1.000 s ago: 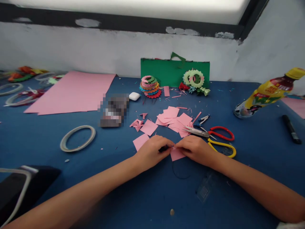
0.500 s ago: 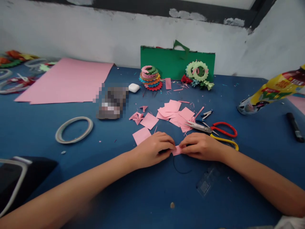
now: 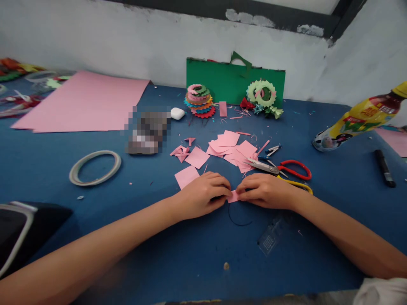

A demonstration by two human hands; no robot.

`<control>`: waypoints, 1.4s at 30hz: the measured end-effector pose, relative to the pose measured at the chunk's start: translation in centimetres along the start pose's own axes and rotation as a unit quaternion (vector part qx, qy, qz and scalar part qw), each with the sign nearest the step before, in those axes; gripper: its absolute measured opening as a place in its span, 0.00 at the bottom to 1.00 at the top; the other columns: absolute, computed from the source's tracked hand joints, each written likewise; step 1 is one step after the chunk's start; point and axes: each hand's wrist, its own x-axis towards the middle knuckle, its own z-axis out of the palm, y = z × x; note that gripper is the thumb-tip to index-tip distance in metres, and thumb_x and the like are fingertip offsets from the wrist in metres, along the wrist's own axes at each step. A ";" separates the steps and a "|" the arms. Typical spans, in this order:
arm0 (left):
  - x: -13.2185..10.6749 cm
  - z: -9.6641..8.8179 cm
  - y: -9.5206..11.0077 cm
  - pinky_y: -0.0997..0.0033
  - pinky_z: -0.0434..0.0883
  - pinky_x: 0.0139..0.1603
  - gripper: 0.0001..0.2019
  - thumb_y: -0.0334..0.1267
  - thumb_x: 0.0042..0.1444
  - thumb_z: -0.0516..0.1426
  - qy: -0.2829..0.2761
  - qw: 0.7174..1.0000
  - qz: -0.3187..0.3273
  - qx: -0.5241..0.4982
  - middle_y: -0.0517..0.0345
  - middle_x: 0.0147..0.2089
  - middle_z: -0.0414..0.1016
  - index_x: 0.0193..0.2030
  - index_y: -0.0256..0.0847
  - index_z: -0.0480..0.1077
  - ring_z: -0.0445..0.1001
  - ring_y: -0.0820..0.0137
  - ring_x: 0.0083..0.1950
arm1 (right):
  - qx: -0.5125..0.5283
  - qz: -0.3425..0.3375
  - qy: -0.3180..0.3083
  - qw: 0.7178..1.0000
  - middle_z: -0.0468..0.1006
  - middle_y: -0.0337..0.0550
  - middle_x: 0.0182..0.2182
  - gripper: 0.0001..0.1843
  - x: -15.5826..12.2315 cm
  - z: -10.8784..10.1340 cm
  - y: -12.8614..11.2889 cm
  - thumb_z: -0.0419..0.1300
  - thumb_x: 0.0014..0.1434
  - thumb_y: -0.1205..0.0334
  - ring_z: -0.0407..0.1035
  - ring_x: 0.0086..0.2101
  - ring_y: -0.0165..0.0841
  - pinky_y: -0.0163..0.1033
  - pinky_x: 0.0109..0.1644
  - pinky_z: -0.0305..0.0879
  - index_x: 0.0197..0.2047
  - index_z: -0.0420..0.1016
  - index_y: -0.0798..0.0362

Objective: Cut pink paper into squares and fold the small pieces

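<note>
Between my two hands is a small pink piece of paper (image 3: 233,196), close to the table top. My left hand (image 3: 208,194) pinches its left side, fingers closed. On the opposite side my right hand (image 3: 265,190) grips the paper with thumb and fingertips. The fingers cover much of the piece. A pink paper square (image 3: 186,176) lies just beyond my left hand. Farther back is a heap of pink squares (image 3: 227,144), with the scissors' blades (image 3: 262,166) at its right edge. The scissors' red handle (image 3: 295,169) shows behind my right wrist.
Large pink sheets (image 3: 85,103) lie at the back left, near a blurred-out object (image 3: 148,131) and a white case (image 3: 177,113). A tape roll (image 3: 95,168) is at left. A tilted bottle (image 3: 356,118) and black marker (image 3: 384,168) are at right. Behind stands green board (image 3: 229,80).
The view has shifted slightly, so everything sits a little higher and to the left. Both hands keep their grip on the small pink paper.
</note>
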 end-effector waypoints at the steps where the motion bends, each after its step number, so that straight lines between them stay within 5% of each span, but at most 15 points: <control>1: 0.0 0.0 0.0 0.66 0.65 0.46 0.10 0.30 0.58 0.51 0.001 1.000 0.000 0.000 0.53 0.43 0.74 0.40 0.41 0.73 0.69 0.68 0.43 | -0.003 -0.002 -0.002 1.000 0.76 0.46 0.41 0.13 0.0 0.0 0.0 0.50 0.64 0.66 0.68 0.41 0.32 0.39 0.47 0.65 0.42 0.75 0.53; 18: -0.2 0.6 1.0 0.61 0.65 0.51 0.09 0.32 0.57 0.51 0.035 0.992 0.035 0.116 0.54 0.42 0.75 0.38 0.40 0.72 0.71 0.67 0.41 | -0.049 0.003 -0.026 0.998 0.75 0.44 0.45 0.11 -0.8 -0.7 0.5 0.52 0.63 0.66 0.69 0.44 0.34 0.40 0.46 0.67 0.41 0.76 0.52; 30: -0.5 1.1 1.5 0.61 0.70 0.49 0.09 0.33 0.57 0.52 0.083 0.962 0.125 0.227 0.51 0.45 0.77 0.38 0.35 0.74 0.74 0.63 0.44 | -0.141 -0.004 -0.070 0.988 0.75 0.46 0.44 0.12 -0.7 -1.1 -0.1 0.50 0.64 0.65 0.69 0.41 0.34 0.39 0.43 0.68 0.45 0.74 0.54; 34: -0.5 1.3 1.8 0.63 0.70 0.53 0.12 0.33 0.59 0.52 0.067 0.953 0.168 0.244 0.49 0.47 0.77 0.44 0.32 0.73 0.74 0.64 0.48 | -0.144 -0.009 -0.068 0.987 0.75 0.46 0.44 0.13 -0.7 -1.2 -0.1 0.50 0.64 0.65 0.69 0.41 0.34 0.38 0.42 0.68 0.46 0.74 0.55; 42: -0.6 1.4 1.6 0.64 0.71 0.54 0.14 0.34 0.60 0.50 0.061 0.956 0.152 0.244 0.49 0.48 0.77 0.49 0.33 0.71 0.75 0.66 0.48 | -0.173 -0.027 -0.071 0.982 0.75 0.44 0.46 0.13 -1.0 -0.9 0.1 0.51 0.64 0.65 0.69 0.43 0.34 0.38 0.45 0.68 0.47 0.74 0.56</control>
